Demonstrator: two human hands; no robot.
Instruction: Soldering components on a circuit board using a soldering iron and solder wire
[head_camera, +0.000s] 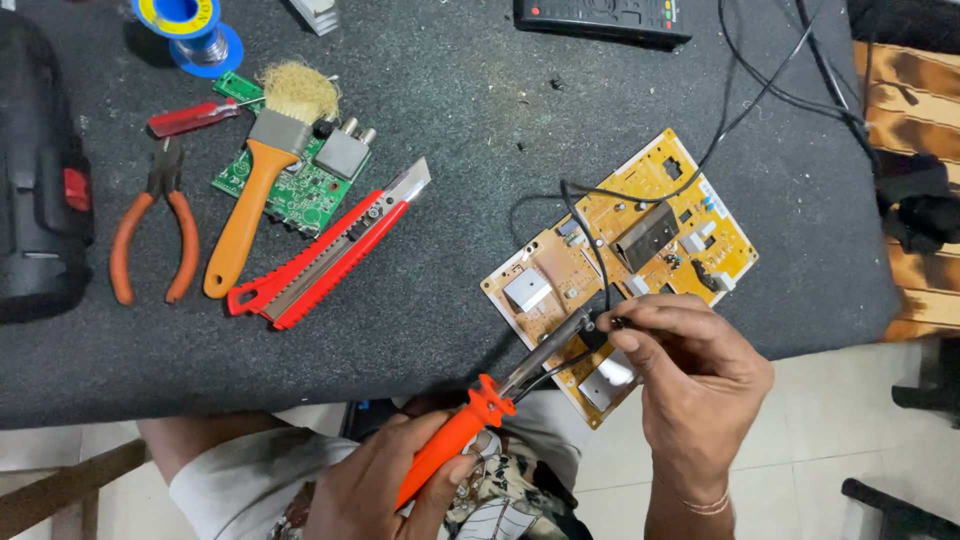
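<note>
Gripping an orange-handled soldering iron (470, 425), left hand (375, 490) nears yellow circuit board (620, 250).

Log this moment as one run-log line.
left hand: holds orange soldering iron | right hand: pinches black wire at iron tip | under them: yellow circuit board on dark mat

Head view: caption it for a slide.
Left hand holds a soldering iron to a yellow board; right hand pinches a wire.

Bare dark mat (460, 90) lies open between the red utility knife (330, 248) and the yellow circuit board (620, 265). Black wires (745, 95) cross the board's far side; brush (262, 160) and pliers (155, 225) crowd the left.
</note>
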